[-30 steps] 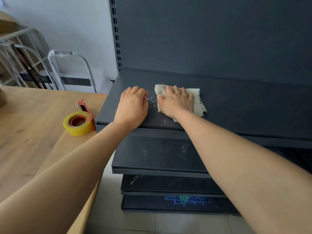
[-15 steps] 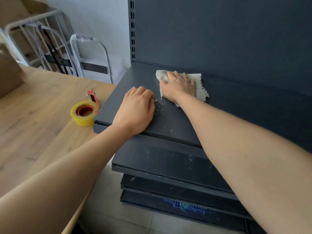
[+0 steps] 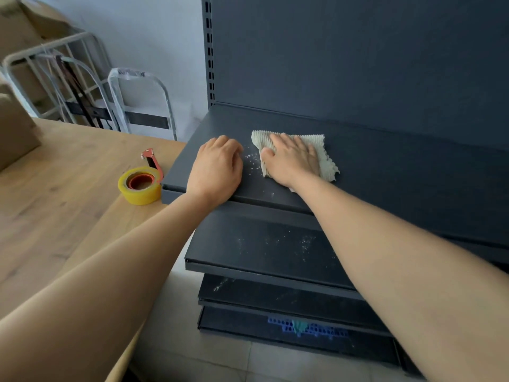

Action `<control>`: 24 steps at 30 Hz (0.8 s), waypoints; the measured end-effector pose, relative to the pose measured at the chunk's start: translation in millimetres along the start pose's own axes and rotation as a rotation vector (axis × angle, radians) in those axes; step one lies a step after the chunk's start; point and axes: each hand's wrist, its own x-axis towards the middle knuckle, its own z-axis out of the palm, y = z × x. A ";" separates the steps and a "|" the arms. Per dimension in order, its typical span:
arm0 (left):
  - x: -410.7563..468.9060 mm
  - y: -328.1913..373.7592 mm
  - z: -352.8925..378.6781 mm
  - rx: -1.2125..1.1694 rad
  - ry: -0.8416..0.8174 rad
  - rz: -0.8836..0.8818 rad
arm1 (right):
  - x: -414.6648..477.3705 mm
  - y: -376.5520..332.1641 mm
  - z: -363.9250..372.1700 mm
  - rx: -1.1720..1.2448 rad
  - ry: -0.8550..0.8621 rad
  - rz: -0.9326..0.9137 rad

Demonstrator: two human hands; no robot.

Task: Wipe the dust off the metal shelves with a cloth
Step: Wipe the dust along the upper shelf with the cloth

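The dark grey metal top shelf [image 3: 391,166] carries a patch of white dust [image 3: 252,161] near its left end. My right hand [image 3: 293,161] lies flat on a pale ribbed cloth [image 3: 326,164], pressing it onto the shelf just right of the dust. My left hand [image 3: 217,168] rests on the shelf's front left corner, fingers curled down, holding nothing. Below, a second shelf [image 3: 264,244] shows scattered white dust, and two lower shelves [image 3: 275,296] sit under it.
A wooden table [image 3: 60,205] stands left of the shelves with a yellow tape roll on a red dispenser [image 3: 140,183] at its edge. A cardboard box [image 3: 13,133] sits far left. Metal folding frames [image 3: 115,100] lean against the wall. A blue plastic grid [image 3: 308,328] lies on the bottom shelf.
My right hand has slid the cloth back from the rear of the shelf toward the front, close beside the dust patch. My left hand has stayed on the shelf corner.
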 end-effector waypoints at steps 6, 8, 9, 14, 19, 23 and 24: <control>-27.9 -20.9 -19.7 -0.001 -0.033 0.077 | -35.6 -33.2 2.8 -0.014 -0.010 0.130; -31.2 -32.0 -28.9 -0.008 -0.024 0.052 | -41.3 -56.5 6.4 -0.007 -0.016 0.114; -30.9 -36.9 -32.6 -0.010 -0.022 0.040 | -42.9 -67.2 8.7 -0.001 -0.016 0.098; -23.8 -49.0 -37.6 -0.015 -0.036 0.034 | -38.3 -81.4 12.3 -0.001 -0.001 0.078; -10.7 -47.8 -30.8 -0.009 -0.074 0.043 | -18.2 -72.5 11.3 -0.004 0.024 0.129; -8.7 -50.4 -22.6 -0.017 -0.088 0.007 | 6.1 -67.6 12.0 -0.011 0.028 0.129; -8.1 -50.4 -21.2 -0.017 -0.084 -0.004 | 12.1 -67.2 11.7 -0.013 0.028 0.124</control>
